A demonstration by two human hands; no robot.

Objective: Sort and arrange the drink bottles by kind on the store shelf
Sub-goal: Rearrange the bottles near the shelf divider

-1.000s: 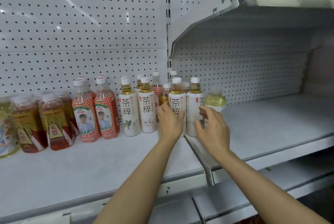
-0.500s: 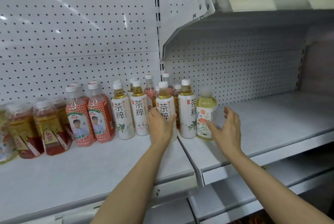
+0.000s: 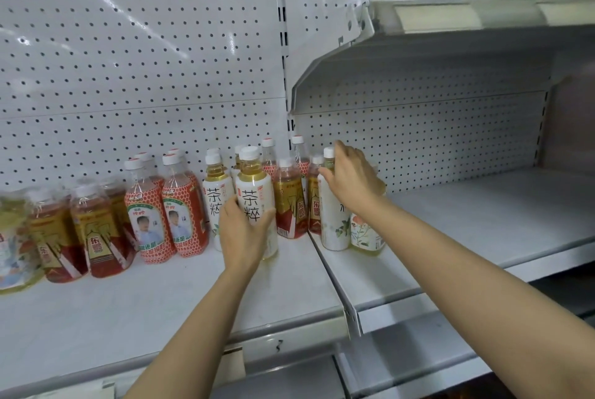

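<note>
My left hand [image 3: 242,231] is closed around the lower part of a white-labelled tea bottle [image 3: 255,196], which stands in front of other white tea bottles [image 3: 215,196]. My right hand [image 3: 352,178] rests over the tops of a white tea bottle [image 3: 333,224] and a flower-labelled pale green bottle [image 3: 365,234] on the right shelf board; I cannot tell whether it grips either. Two brown tea bottles with gold and red labels [image 3: 289,205] stand between my hands. Red dotted bottles [image 3: 167,215] stand to the left.
More gold-and-red bottles [image 3: 80,237] and a pale bottle [image 3: 13,247] stand at the far left. The shelf [image 3: 483,221] stretches right of my hands. An upper shelf [image 3: 450,41] overhangs the right bay. A pegboard wall is behind.
My left hand has pulled its white tea bottle forward and left, uncovering the brown bottles behind. My right hand has risen from beside the pale green bottle onto the bottle tops.
</note>
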